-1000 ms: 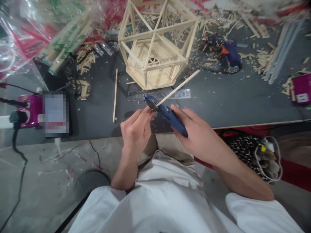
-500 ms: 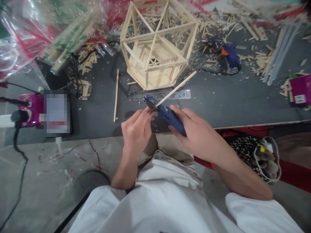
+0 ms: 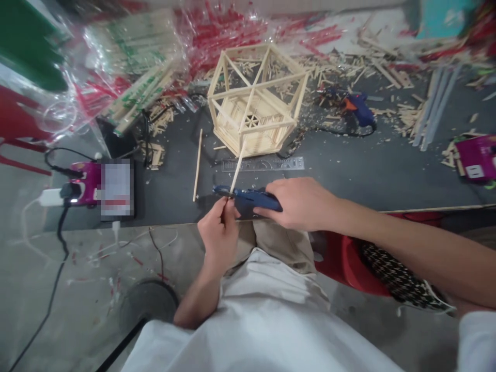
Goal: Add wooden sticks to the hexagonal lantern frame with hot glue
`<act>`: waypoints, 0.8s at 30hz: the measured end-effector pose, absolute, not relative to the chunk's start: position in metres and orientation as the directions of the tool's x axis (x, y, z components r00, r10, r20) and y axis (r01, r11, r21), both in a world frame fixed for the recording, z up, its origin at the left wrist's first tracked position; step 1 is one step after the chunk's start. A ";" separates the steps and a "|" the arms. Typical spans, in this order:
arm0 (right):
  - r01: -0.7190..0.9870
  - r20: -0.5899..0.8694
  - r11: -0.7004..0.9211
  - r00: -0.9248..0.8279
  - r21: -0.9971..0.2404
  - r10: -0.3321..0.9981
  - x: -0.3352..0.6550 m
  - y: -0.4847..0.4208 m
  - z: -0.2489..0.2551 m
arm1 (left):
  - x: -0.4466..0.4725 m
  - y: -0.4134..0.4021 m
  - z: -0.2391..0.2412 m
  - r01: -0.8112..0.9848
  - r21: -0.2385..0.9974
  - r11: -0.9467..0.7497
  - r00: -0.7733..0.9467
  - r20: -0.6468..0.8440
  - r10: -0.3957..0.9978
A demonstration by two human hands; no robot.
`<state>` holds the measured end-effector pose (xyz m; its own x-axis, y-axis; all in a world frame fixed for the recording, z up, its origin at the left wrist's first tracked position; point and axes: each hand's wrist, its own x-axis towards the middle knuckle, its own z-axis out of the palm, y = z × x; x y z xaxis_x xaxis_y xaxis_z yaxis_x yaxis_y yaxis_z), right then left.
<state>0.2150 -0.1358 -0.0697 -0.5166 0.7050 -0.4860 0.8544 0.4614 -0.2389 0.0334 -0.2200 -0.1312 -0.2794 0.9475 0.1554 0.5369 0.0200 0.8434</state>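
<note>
My right hand (image 3: 296,202) is wrapped round the blue handles of a pair of cutters (image 3: 256,197), whose head points left. A thin wooden stick (image 3: 237,173) rises from the cutters' jaws toward the frame. Its lower end is pinched in the fingers of my left hand (image 3: 220,222), just below the jaws. Behind them stands a many-sided frame of wooden sticks (image 3: 253,92), with a layered base. Between frame and hands lies a clear plastic ruler (image 3: 263,164). Another wooden stick (image 3: 198,165) lies on the table to the left.
On the dark table (image 3: 349,170), a blue glue gun (image 3: 360,109) lies at the right, near clear glue sticks (image 3: 436,108). At left are a purple power strip (image 3: 91,182), a phone-like device (image 3: 117,188) and plastic-wrapped sticks (image 3: 145,93). Wood offcuts litter the back.
The cutters have swung flatter, and the stick has turned from leaning right to standing more upright. Both hands are lower in view. The camera's view has shifted, showing more of the table's back.
</note>
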 end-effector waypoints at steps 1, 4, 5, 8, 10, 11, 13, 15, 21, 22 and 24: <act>0.839 -0.489 0.490 -0.539 -0.238 0.686 0.211 -0.134 -0.070 | 0.031 -0.224 -0.132 0.495 0.867 0.059 -0.302 0.108 0.947; 0.797 -0.510 0.559 -0.588 -0.230 0.628 0.199 -0.127 -0.073 | 0.025 -0.233 -0.138 0.349 0.923 0.158 -0.348 -0.029 0.937; 0.787 -0.515 0.573 -0.597 -0.228 0.615 0.196 -0.125 -0.073 | 0.023 -0.235 -0.141 0.287 0.940 0.183 -0.361 -0.071 0.930; 0.771 -0.519 0.596 -0.613 -0.225 0.596 0.189 -0.120 -0.072 | 0.022 -0.234 -0.149 0.056 0.973 0.224 -0.384 -0.186 0.904; 0.768 -0.524 0.602 -0.613 -0.218 0.592 0.189 -0.118 -0.069 | 0.023 -0.232 -0.151 -0.090 0.968 0.234 -0.370 -0.251 0.895; 0.769 -0.530 0.602 -0.610 -0.216 0.589 0.190 -0.117 -0.068 | 0.024 -0.231 -0.152 -0.149 0.958 0.244 -0.351 -0.282 0.893; 0.769 -0.542 0.600 -0.608 -0.220 0.580 0.192 -0.116 -0.067 | 0.027 -0.231 -0.151 -0.246 0.933 0.263 -0.317 -0.334 0.887; 0.770 -0.547 0.597 -0.607 -0.225 0.577 0.194 -0.116 -0.068 | 0.030 -0.231 -0.149 -0.309 0.910 0.276 -0.308 -0.370 0.876; 0.745 -0.522 0.632 -0.634 -0.215 0.570 0.193 -0.118 -0.069 | 0.035 -0.231 -0.146 -0.384 0.886 0.261 -0.363 -0.405 0.839; 0.740 -0.518 0.639 -0.639 -0.212 0.568 0.193 -0.118 -0.069 | 0.035 -0.231 -0.146 -0.392 0.882 0.263 -0.364 -0.411 0.836; 0.735 -0.512 0.649 -0.642 -0.198 0.571 0.193 -0.119 -0.069 | 0.035 -0.231 -0.147 -0.410 0.871 0.271 -0.358 -0.427 0.830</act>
<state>0.1930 -0.1185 -0.0687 -0.6418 0.5705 -0.5124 0.7347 0.6490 -0.1977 0.0354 -0.2306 -0.1467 -0.3579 0.8303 -0.4272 -0.4104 0.2711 0.8707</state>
